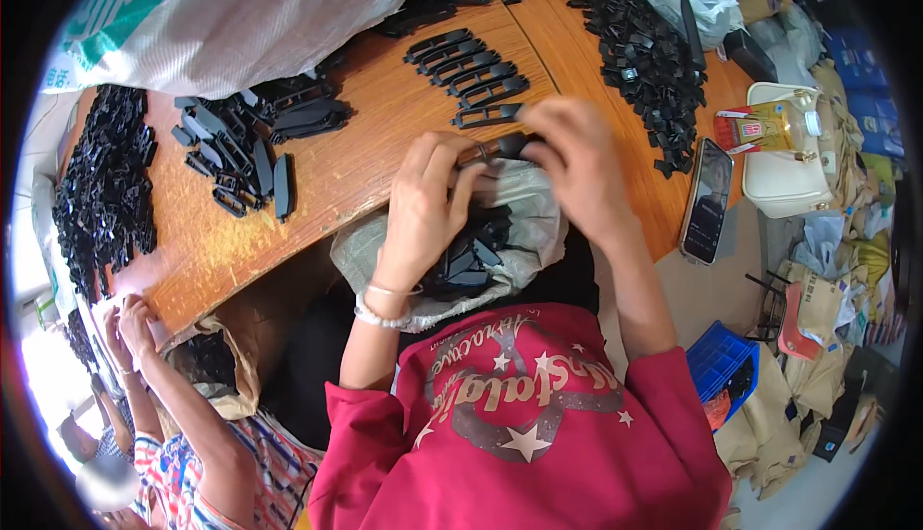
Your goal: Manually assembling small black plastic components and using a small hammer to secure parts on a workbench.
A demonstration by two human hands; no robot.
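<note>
Above a pale woven sack (361, 251) in my lap, both my hands hold one long black plastic part (508, 147) at the table's near edge. My left hand (423, 189) is closed round its left end. My right hand (585, 170), blurred by motion, pinches the right end between thumb and fingers. More black parts (471, 259) lie inside the sack. Just beyond my hands, several similar long parts (466, 64) are laid in a slanting row on the wooden table (375, 136).
Heaps of small black pieces (644, 59) and longer parts (231, 141) cover areas of the table. A large white sack (250, 25) stands far left. At right are a phone (708, 198), a bottle (769, 129) and a white bag (793, 184). A co-worker's hands (130, 328) are at left.
</note>
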